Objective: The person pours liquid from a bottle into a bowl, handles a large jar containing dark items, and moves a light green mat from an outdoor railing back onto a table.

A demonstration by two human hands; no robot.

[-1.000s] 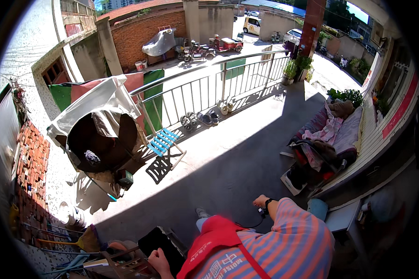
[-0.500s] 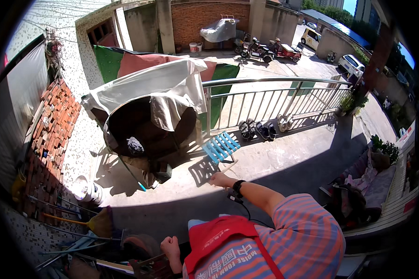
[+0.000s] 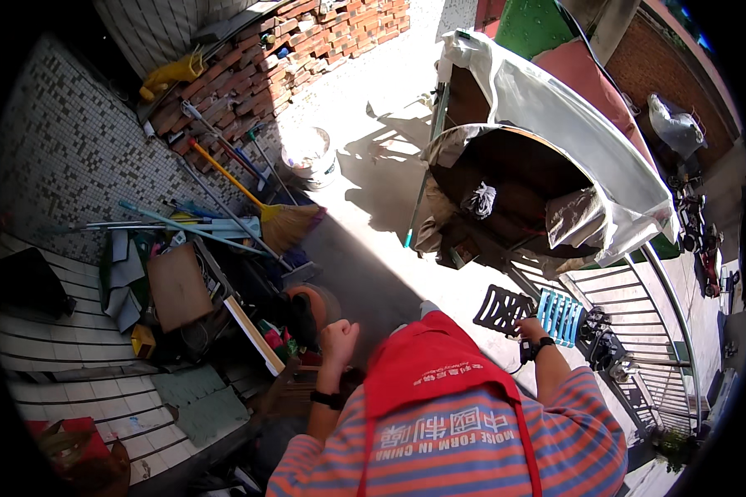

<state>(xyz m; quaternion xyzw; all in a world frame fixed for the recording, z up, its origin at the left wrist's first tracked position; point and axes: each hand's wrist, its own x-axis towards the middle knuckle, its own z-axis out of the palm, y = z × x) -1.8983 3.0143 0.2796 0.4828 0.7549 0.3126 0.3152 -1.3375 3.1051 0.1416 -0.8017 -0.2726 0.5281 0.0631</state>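
Note:
My left hand is raised left of the red apron, its fingers curled into a fist with nothing visible in it. On the right, my right hand is stretched out beside a small stool with light-blue slats. Its fingers look closed, but what they hold, if anything, is too small to make out. A dark slatted shadow of the stool lies on the pale floor by this hand. Each wrist wears a dark band.
A round dark table partly draped in pale sheeting stands ahead. White bucket, straw broom and stacked bricks lie to the left, with boards nearer. Metal railing runs along the right.
The view has swung to the left, bringing more of the brooms and boards into sight. My left fist shows higher, with its forearm visible. The right hand is still by the blue stool.

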